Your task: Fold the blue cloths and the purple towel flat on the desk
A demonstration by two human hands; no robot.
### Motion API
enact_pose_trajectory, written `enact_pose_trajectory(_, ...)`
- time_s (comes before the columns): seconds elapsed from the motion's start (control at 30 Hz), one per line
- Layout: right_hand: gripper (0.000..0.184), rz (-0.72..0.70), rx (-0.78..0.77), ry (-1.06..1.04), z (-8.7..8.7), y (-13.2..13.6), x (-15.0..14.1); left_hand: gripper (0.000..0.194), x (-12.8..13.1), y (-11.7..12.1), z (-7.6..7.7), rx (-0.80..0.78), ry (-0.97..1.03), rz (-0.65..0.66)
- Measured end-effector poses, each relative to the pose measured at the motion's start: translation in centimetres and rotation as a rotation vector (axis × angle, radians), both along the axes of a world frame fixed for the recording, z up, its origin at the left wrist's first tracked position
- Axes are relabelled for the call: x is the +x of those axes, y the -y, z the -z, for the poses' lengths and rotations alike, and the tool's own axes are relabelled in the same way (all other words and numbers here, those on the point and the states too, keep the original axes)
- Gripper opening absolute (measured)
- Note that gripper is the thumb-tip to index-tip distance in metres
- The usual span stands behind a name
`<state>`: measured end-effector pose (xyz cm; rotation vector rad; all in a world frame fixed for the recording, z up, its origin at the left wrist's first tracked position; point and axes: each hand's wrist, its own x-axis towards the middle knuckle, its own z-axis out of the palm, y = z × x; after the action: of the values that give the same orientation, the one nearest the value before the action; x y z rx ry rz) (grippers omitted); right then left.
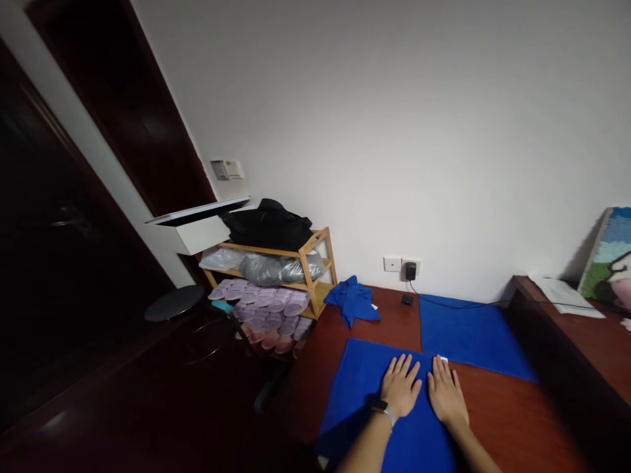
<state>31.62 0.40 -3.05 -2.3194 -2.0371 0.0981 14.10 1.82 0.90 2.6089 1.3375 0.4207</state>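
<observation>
A blue cloth [357, 381] lies spread on the reddish-brown table [513, 410], with both hands on it. My left hand [401, 386], with a watch at the wrist, rests palm down on the cloth with its fingers extended. Beside it, my right hand [447, 393] lies flat along the cloth's right edge, near a small white tag at the upper right corner. Another blue cloth [468, 335] is laid flat farther back, against the wall. A crumpled blue cloth [353, 301] sits at the table's back left.
A black plug adapter [411, 270] feeds a cable across the back cloth. Left of the table stands a wooden rack [311, 279] with slippers [271, 301] and a black bag [269, 225]. A round stool [175, 303] is farther left. Papers [566, 297] lie on the raised right-hand surface.
</observation>
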Motion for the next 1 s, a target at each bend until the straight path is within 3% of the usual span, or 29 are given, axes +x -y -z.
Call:
enact_pose_trajectory(0.1, 0.072, -0.014, 0.05, -0.039, 1.0, -0.2, 0.2, 0.057, -3.8, -1.8, 0.6, -0.013, -0.034, -0.079)
enact_pose_trajectory(0.3, 0.076, -0.016, 0.089, -0.097, 2.6, -0.2, 0.7, 0.062, -14.6, -5.0, -0.1, -0.038, -0.112, -0.281)
enact_pose_trajectory(0.43, 0.077, -0.017, 0.092, -0.092, 2.2, 0.1, 0.6, 0.063, -16.4, -5.4, 0.0, -0.024, -0.129, -0.304)
enact_pose_trajectory(0.63, 0.073, -0.017, 0.058, -0.091, -0.1, 0.5, -0.2, 0.06, -16.4, -5.7, -0.3, -0.005, -0.145, -0.288)
enact_pose_trajectory(0.73, 0.073, -0.003, 0.022, -0.101, -0.6, 0.3, -0.4, 0.059, -14.9, -5.5, -0.9, 0.081, -0.107, -0.267)
enact_pose_trajectory(0.83, 0.072, -0.006, 0.029, -0.12, -0.8, 0.2, -0.4, 0.059, -10.3, -3.8, -1.0, 0.149, -0.035, -0.189)
enact_pose_trajectory(1.0, 0.069, -0.025, 0.024, -0.099, -0.7, 0.1, -0.1, 0.062, -1.1, 1.0, 0.2, 0.035, 0.021, 0.014)
